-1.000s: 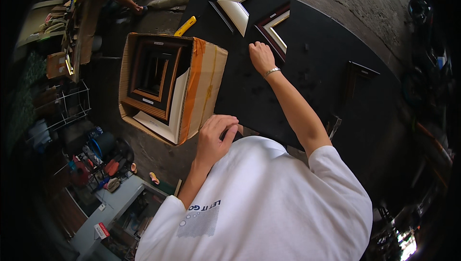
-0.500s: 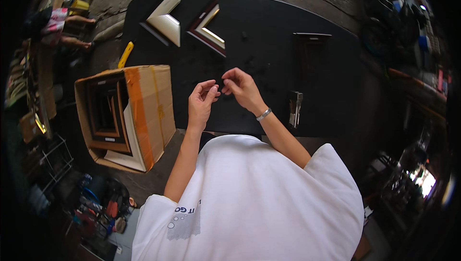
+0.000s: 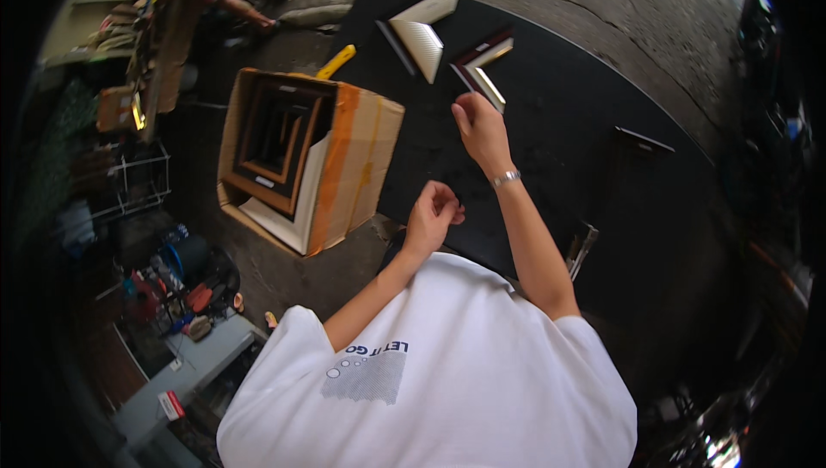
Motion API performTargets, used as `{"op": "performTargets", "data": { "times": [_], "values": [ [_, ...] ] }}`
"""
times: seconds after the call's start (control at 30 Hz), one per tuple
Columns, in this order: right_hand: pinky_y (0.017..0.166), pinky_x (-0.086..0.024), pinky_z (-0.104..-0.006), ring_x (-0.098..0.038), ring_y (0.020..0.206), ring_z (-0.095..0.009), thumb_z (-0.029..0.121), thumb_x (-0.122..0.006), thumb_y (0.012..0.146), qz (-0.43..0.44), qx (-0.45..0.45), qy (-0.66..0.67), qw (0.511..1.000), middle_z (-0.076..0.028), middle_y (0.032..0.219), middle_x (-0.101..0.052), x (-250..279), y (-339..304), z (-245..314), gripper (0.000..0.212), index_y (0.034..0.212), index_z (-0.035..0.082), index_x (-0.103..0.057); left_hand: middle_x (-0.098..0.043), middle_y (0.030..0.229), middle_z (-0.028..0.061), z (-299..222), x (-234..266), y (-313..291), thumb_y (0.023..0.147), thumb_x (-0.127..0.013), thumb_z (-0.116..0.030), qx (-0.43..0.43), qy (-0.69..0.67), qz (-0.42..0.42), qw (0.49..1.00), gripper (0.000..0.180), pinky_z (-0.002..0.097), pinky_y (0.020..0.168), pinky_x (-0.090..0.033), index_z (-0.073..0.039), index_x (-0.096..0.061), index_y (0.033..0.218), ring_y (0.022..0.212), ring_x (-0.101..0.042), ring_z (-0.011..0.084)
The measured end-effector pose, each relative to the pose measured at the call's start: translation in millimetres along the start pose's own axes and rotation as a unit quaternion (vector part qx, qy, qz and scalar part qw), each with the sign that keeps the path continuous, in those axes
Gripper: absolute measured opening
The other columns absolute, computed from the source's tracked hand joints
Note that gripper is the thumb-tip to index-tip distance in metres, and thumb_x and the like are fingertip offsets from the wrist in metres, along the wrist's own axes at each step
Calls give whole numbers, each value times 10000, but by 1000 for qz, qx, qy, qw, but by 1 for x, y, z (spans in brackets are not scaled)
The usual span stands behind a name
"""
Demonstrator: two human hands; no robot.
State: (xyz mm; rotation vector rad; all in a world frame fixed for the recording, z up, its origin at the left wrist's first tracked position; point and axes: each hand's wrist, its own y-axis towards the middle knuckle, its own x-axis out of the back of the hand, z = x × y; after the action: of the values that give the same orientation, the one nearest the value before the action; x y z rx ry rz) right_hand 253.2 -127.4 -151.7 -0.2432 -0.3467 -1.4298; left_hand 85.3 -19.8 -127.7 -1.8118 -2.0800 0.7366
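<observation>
My right hand [image 3: 483, 134] reaches forward over the black table [image 3: 533, 175]. Its thumb is apart from the fingers, and nothing shows between them. Just beyond its fingertips lies an L-shaped frame corner [image 3: 486, 83] in dark red and gold; I cannot tell whether they touch. Closer to my body, my left hand [image 3: 433, 217] is curled with thumb and fingers together. Something small and dark may be at its fingertips, too small to name. A second L-shaped corner, cream and silver [image 3: 423, 33], lies at the table's far left.
Left of the table stands an open cardboard box [image 3: 357, 158] with nested dark frames [image 3: 280, 137] inside. A yellow-handled tool [image 3: 336, 62] lies behind it. On the table's right are a dark flat piece [image 3: 645, 139] and a metallic object [image 3: 582, 249]. Another person's legs [image 3: 249, 10] show far left.
My right hand has moved forward, away from the left hand, towards the dark red corner. My left hand has drawn closer to my body and curled. The whole view has turned.
</observation>
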Motion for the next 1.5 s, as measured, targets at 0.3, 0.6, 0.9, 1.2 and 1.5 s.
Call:
{"op": "performTargets", "data": {
  "times": [0.3,0.6,0.9,1.2,1.5],
  "values": [
    [806,-615,-420,-753,939,-338,276,-759,894,111,65,-389,912,-180,1035,-729,-156,144,-46,286,1016,40,-652,-748,998,85,-85,81,-104,938,-705,-13,-118,150,-46,980,94,287,880,-566,6,-713,1029,949,-718,145],
    [781,-624,-410,-760,929,-333,171,-485,1005,128,26,-524,841,-178,1032,-723,-177,158,-47,234,1008,36,-676,-776,1018,49,-125,155,-126,945,-746,-143,-119,64,100,986,130,319,932,-535,-65,-774,1044,988,-722,171],
    [850,-604,-449,-693,1080,-366,206,-532,981,97,-20,-510,854,-214,1145,-640,-183,149,-46,250,1117,13,-613,-774,1023,81,-160,224,-120,940,-749,-113,-174,-3,213,961,116,331,917,-543,-58,-770,1040,995,-723,188],
    [994,-499,-525,-598,1141,-533,339,-681,931,173,-49,-306,935,-340,1272,-538,-173,158,-86,587,1298,-51,-439,-729,938,92,-154,270,-108,967,-744,-171,-156,-125,130,971,143,284,847,-559,-29,-736,983,913,-708,158],
    [1033,-475,-357,-613,1236,-348,365,-699,955,250,-54,-53,965,-259,1332,-614,-139,131,-50,677,1403,-76,-448,-724,949,81,-152,278,-97,981,-728,-213,-155,-138,138,968,193,264,803,-573,-21,-742,980,874,-696,135]
  ]
}}
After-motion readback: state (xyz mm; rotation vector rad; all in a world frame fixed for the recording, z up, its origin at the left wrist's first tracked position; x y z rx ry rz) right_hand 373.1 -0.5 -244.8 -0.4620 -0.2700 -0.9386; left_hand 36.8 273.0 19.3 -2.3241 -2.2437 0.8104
